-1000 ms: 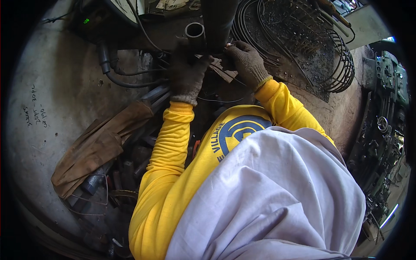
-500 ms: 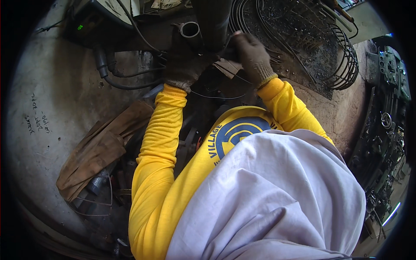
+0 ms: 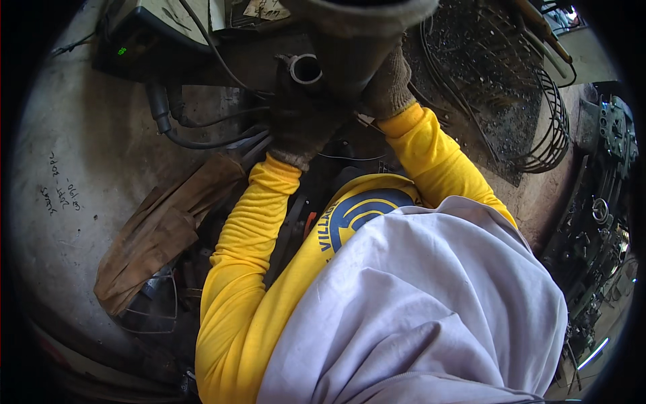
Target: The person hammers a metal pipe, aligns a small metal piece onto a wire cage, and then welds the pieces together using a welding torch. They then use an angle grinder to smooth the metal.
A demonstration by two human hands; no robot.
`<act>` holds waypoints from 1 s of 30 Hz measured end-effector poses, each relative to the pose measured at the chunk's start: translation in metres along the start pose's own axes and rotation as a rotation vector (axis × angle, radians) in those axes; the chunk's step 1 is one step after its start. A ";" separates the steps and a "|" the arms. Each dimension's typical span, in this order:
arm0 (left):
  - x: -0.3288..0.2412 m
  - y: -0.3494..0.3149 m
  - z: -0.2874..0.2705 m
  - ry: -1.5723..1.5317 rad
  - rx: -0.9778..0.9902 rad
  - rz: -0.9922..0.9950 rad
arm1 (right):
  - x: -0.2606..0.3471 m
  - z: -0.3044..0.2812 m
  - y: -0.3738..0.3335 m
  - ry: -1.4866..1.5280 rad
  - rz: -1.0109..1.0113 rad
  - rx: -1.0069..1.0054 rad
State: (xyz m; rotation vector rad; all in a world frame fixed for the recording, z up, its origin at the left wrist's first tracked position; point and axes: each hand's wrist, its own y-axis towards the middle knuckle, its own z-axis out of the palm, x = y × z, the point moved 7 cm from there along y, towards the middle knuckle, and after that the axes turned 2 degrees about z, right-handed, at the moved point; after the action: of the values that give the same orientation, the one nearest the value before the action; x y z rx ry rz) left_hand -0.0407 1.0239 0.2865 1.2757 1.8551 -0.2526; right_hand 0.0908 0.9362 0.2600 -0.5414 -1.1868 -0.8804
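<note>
A large dark metal pipe [image 3: 353, 60] stands at the top middle, its wide, pale rim pointing up toward me. Close against its left side is a smaller tube [image 3: 307, 70] with an open round end; whether the two are joined I cannot tell. My left hand [image 3: 299, 124], in a dark brown knitted glove, is closed around the lower part of the smaller tube. My right hand [image 3: 389, 87], gloved too, grips the right side of the large pipe, its fingers hidden behind it. A thin wire [image 3: 353, 158] curves below the left hand.
A machine with a green lit display [image 3: 151, 44] and thick cables [image 3: 202, 135] stands at the upper left. Brown cloth [image 3: 165, 232] lies left of my arm. Coiled rods [image 3: 548, 128] rest right on a dark, gritty plate [image 3: 484, 87]. Metal parts [image 3: 599, 215] line the far right.
The large pipe has risen toward me, so its rim now shows. My right hand has moved in from beside the pipe onto its side. My left hand and the smaller tube sit slightly lower and farther right.
</note>
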 end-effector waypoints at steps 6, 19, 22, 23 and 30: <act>-0.010 -0.001 0.011 0.127 0.051 0.007 | -0.009 0.010 0.013 0.202 0.235 0.133; -0.012 -0.001 0.001 -0.212 0.006 -0.101 | 0.027 -0.045 -0.051 -0.570 0.562 -0.113; -0.028 -0.017 -0.010 -0.042 -0.171 -0.065 | -0.001 -0.040 -0.058 -0.460 0.566 -0.059; -0.030 -0.026 -0.015 0.042 -0.283 -0.036 | 0.010 -0.036 -0.059 -0.515 0.557 -0.064; -0.001 -0.048 0.026 0.303 0.134 0.201 | -0.001 -0.032 -0.075 -0.599 0.550 -0.110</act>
State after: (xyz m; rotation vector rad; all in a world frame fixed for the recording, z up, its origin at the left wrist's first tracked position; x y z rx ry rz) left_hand -0.0671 0.9859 0.2573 1.6562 1.9669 -0.0783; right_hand 0.0474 0.8697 0.2427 -1.2114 -1.4201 -0.3086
